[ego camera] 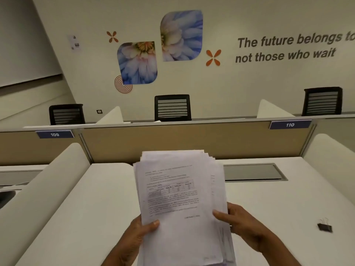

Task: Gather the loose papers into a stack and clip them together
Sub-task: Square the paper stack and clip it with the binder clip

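**A:** Where do we have the papers (180, 198)?

**B:** Up in front of us, lifted off the desk (92, 204) and standing nearly upright. Our left hand (137, 237) grips their lower left edge. The thumb lies across the front sheet and the fingers are hidden behind.

**A:** And our right hand (244, 221)?

**B:** It holds the right edge a little higher, thumb on the front, the other fingers round the back.

**A:** Are the sheets squared?

**B:** No. The top corners step out to the right, and several edges show one behind another. The front sheet carries printed lines and a small table, too blurred for us to read.

**A:** The binder clip (324, 226)?

**B:** Black, lying on the desk at our right, well apart from both hands, rather blurred.

**A:** What else do we see?

**B:** A grey hatch (253, 172) is set in the desk behind the papers. Past it stands a tan partition (192, 141) with number plates (290, 124) 109 and 110. Beyond that we see three black chairs (172, 107), then flower pictures and lettering on the wall (269, 83)
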Demonstrator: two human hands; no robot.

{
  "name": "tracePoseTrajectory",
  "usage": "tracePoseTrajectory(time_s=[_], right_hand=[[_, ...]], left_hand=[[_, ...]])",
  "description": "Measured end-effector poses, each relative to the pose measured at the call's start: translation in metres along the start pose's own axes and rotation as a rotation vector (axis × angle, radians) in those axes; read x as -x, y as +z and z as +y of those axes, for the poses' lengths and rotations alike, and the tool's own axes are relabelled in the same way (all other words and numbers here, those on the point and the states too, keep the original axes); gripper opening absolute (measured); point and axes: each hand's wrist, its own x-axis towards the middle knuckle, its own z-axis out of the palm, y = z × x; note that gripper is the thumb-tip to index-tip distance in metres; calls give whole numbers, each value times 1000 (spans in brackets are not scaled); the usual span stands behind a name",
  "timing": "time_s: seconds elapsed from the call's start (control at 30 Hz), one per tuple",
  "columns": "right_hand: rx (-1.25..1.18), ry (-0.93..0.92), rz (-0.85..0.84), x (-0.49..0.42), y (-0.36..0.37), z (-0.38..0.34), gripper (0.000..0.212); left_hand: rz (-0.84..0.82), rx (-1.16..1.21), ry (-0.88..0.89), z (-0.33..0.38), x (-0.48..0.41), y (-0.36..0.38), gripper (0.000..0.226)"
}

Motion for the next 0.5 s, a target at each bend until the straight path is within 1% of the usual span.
tracePoseTrajectory(time_s=[0.03,0.1,0.23,0.27,0.3,0.33,0.37,0.4,0.47,0.5], right_hand=[[-6,-32,14,-4,-1,1,38],[-55,-72,108,-12,0,10,49],[-113,-147,327,-17,16,42,75],[-116,-155,361,-17,19,51,72],[-107,-160,385,-18,22,60,65],[-93,-162,390,-17,26,66,53],[-88,-169,380,-16,31,70,41],[-75,-182,360,-13,37,70,37],[-44,-174,303,-11,42,69,47],[-33,-166,294,-12,42,68,50]], left_hand=[[5,-43,46,2,-3,4,51],[24,-95,114,3,-7,10,48],[78,-162,143,-9,-13,19,48],[101,-182,131,-14,-13,20,52],[117,-204,120,-21,-14,19,62],[128,-218,103,-29,-16,17,74],[128,-219,85,-36,-17,15,80],[131,-219,62,-42,-18,14,76],[128,-219,42,-43,-16,14,58],[123,-205,43,-43,-17,13,53]])
